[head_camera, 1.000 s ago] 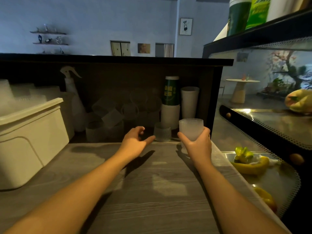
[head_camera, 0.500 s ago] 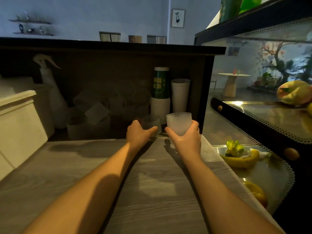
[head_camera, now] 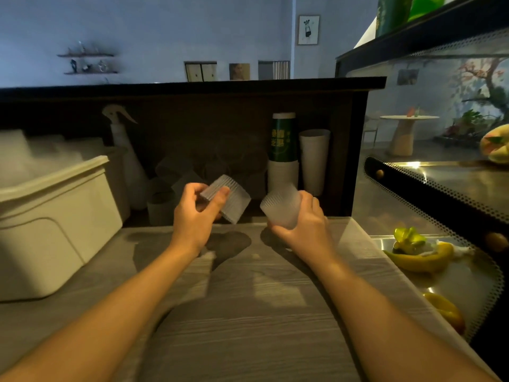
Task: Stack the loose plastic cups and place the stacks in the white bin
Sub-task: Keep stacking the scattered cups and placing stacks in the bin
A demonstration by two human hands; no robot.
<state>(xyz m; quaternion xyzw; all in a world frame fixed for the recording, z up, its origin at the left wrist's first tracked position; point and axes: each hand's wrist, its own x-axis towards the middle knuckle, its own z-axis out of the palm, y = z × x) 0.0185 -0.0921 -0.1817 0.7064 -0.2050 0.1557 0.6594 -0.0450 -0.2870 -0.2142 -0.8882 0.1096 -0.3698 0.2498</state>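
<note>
My left hand [head_camera: 197, 216] grips a clear ribbed plastic cup [head_camera: 230, 201], tilted with its mouth toward the lower right. In my right hand [head_camera: 305, 224] is a second ribbed cup [head_camera: 281, 208], tilted to the left toward the first. The two cups are a small gap apart above the wooden counter [head_camera: 248, 312]. More loose clear cups [head_camera: 162, 208] lie in the dark recess behind my hands, hard to make out. The white bin [head_camera: 55, 216] stands at the left on the counter, with pale shapes showing over its rim.
A spray bottle [head_camera: 129, 161] stands behind the bin. A green-and-white stack of paper cups [head_camera: 283, 155] and a white cup stack [head_camera: 314, 161] stand at the back right. A glass display case [head_camera: 440, 216] with fruit borders the counter's right edge.
My left hand has taken hold of a ribbed cup from the back of the counter and lifted it. My right hand has tilted its cup leftward toward it.
</note>
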